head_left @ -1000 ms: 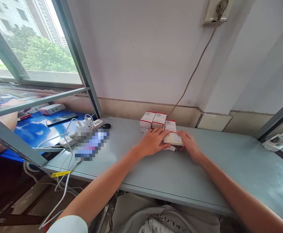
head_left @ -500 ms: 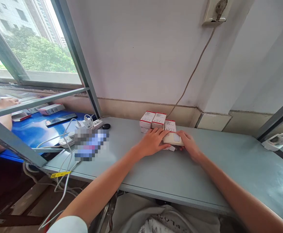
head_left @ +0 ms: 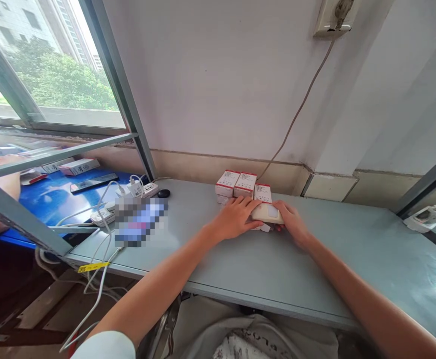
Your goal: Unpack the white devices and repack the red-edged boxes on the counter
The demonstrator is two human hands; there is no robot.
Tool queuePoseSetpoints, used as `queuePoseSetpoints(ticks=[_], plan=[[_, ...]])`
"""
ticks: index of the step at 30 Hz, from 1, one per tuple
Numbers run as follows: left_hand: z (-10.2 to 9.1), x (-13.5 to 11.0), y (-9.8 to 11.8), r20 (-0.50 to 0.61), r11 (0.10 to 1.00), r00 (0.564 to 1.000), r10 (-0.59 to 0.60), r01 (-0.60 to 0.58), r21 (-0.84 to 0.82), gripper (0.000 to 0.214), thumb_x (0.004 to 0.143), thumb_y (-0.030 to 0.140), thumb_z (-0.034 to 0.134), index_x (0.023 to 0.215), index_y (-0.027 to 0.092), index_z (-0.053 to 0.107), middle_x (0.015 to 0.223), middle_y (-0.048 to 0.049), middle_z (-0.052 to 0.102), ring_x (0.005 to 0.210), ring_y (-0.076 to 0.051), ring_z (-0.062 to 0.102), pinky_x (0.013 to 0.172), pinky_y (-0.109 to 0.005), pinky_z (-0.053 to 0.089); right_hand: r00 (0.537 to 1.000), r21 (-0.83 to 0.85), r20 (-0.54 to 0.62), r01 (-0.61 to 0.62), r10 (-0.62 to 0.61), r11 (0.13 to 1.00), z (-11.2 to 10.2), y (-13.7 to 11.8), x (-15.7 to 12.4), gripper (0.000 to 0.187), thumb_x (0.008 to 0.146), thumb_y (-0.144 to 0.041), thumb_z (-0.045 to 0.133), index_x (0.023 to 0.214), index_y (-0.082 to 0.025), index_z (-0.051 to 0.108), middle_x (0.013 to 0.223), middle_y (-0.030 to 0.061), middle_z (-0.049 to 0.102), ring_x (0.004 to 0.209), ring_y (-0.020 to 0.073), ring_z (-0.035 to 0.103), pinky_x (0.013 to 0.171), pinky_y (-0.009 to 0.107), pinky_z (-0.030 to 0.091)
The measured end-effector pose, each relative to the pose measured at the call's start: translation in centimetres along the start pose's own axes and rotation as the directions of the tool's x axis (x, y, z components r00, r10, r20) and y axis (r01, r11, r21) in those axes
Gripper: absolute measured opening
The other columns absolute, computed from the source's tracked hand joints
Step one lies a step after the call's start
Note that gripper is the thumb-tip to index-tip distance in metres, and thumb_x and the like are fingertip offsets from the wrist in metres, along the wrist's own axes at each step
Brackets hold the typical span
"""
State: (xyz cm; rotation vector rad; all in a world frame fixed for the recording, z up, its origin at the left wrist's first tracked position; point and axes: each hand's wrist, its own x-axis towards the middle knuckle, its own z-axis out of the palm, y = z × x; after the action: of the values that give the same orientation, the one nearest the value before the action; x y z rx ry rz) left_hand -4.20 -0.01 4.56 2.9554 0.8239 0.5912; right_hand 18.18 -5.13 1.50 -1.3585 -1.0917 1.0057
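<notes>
Between my two hands is a small cream-coloured box (head_left: pixel 266 214) with a paler panel on top; its exact kind is not clear. My left hand (head_left: pixel 235 219) grips its left side, thumb along the near edge and fingers over the far side. The right end is held by my right hand (head_left: pixel 292 223), whose fingertips are partly hidden underneath. A white flap or carton piece (head_left: pixel 265 228) shows beneath the box. Right behind my hands stand white cartons with red edges: a left one (head_left: pixel 227 183), a middle one (head_left: pixel 245 184) and a lower right one (head_left: pixel 263 193).
A blurred-out device (head_left: pixel 141 223) on a white cable lies at the left of the grey table (head_left: pixel 352 254), near a power strip (head_left: pixel 150 190) and a black round object (head_left: pixel 163 193). Past the metal frame, another person's arm (head_left: pixel 1 194) rests by a blue table (head_left: pixel 53 199).
My hands and the cream-coloured box stay almost in place. At the far left, the other person's hand has shifted slightly.
</notes>
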Motion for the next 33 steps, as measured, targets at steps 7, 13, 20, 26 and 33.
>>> queuePoseSetpoints(ticks=[7, 13, 20, 26, 33], plan=[[0.1, 0.0, 0.0, -0.003, 1.000, 1.000, -0.003, 0.003, -0.004, 0.061, 0.108, 0.064, 0.055, 0.157, 0.026, 0.049, 0.143, -0.0122, 0.066, 0.132, -0.034, 0.060, 0.110, -0.051, 0.049, 1.000, -0.011, 0.017, -0.003, 0.003, 1.000, -0.1, 0.1, 0.0, 0.041, 0.091, -0.062, 0.064, 0.087, -0.022, 0.066, 0.062, -0.0031, 0.058, 0.049, 0.0130, 0.047, 0.047, 0.028, 0.042], [0.0, -0.1, 0.0, 0.012, 1.000, 1.000, -0.007, 0.007, 0.000, 0.062, 0.109, 0.065, 0.054, 0.157, 0.026, 0.049, 0.144, -0.0116, 0.066, 0.134, -0.034, 0.058, 0.112, -0.051, 0.048, 0.998, -0.019, 0.043, -0.039, 0.040, 0.999, -0.2, 0.3, 0.1, 0.042, 0.093, -0.063, 0.062, 0.091, -0.021, 0.068, 0.063, -0.0033, 0.058, 0.050, 0.0127, 0.047, 0.047, 0.027, 0.043], [-0.1, -0.1, 0.1, 0.026, 1.000, 0.999, -0.019, 0.019, 0.019, 0.061, 0.109, 0.065, 0.053, 0.155, 0.025, 0.050, 0.142, -0.0112, 0.066, 0.131, -0.034, 0.059, 0.111, -0.050, 0.048, 0.995, -0.041, 0.072, -0.066, 0.068, 0.997, -0.2, 0.6, 0.2, 0.043, 0.097, -0.063, 0.058, 0.092, -0.021, 0.068, 0.065, -0.0018, 0.060, 0.052, 0.0138, 0.050, 0.049, 0.028, 0.044], [-0.2, -0.1, 0.2, 0.028, 0.999, 1.000, -0.012, 0.011, 0.045, 0.062, 0.109, 0.065, 0.052, 0.155, 0.023, 0.050, 0.141, -0.0121, 0.066, 0.129, -0.034, 0.059, 0.110, -0.050, 0.048, 0.997, -0.032, 0.067, -0.044, 0.047, 0.999, -0.4, 1.2, 0.5, 0.041, 0.097, -0.061, 0.059, 0.098, -0.021, 0.069, 0.070, -0.0010, 0.064, 0.053, 0.0141, 0.052, 0.048, 0.027, 0.044], [-0.2, 0.0, 0.0, 0.024, 0.999, 1.000, -0.011, 0.010, 0.039, 0.061, 0.109, 0.064, 0.054, 0.155, 0.024, 0.050, 0.142, -0.0116, 0.066, 0.131, -0.034, 0.059, 0.110, -0.049, 0.048, 0.996, -0.019, 0.070, -0.049, 0.051, 0.999, -0.3, 1.1, 0.5, 0.045, 0.096, -0.065, 0.061, 0.090, -0.021, 0.068, 0.064, -0.0015, 0.059, 0.052, 0.0136, 0.049, 0.048, 0.027, 0.045]])
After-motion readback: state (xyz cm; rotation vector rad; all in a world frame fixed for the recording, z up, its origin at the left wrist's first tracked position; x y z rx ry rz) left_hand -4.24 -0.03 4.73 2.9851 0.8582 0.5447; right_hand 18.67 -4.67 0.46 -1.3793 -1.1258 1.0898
